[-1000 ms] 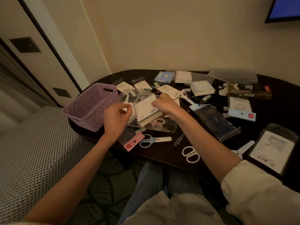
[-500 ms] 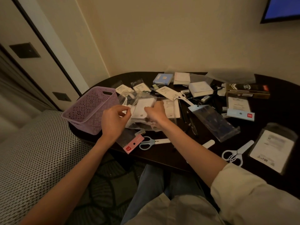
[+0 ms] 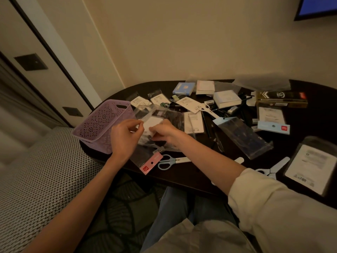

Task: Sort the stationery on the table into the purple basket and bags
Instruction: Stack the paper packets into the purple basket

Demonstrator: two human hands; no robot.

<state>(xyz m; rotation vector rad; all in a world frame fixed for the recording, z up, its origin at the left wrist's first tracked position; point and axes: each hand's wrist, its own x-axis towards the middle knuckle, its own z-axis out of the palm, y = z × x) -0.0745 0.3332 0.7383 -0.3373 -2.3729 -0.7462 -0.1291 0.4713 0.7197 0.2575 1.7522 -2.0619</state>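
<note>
A purple lattice basket (image 3: 98, 123) stands at the left edge of the dark table (image 3: 182, 176). Just right of it, my left hand (image 3: 124, 137) pinches the edge of a clear plastic bag (image 3: 173, 115). My right hand (image 3: 164, 133) presses on a white card pack (image 3: 152, 123) at the bag's mouth; I cannot tell how far inside it is. A pink-topped bag (image 3: 149, 163) lies under my left wrist. Blue-handled scissors (image 3: 170, 161) rest near the front edge.
Packets, white boxes (image 3: 226, 98), a blue pack (image 3: 183, 88), pens and a long clear sleeve (image 3: 242, 136) clutter the table's middle and back. White scissors (image 3: 273, 168) and a large packet (image 3: 311, 167) lie at the right. A patterned bed edge (image 3: 42, 170) is on the left.
The white card pack was lowered from upright between both hands down to the clear bag. My right hand moved down and left onto it. The view shifted a little.
</note>
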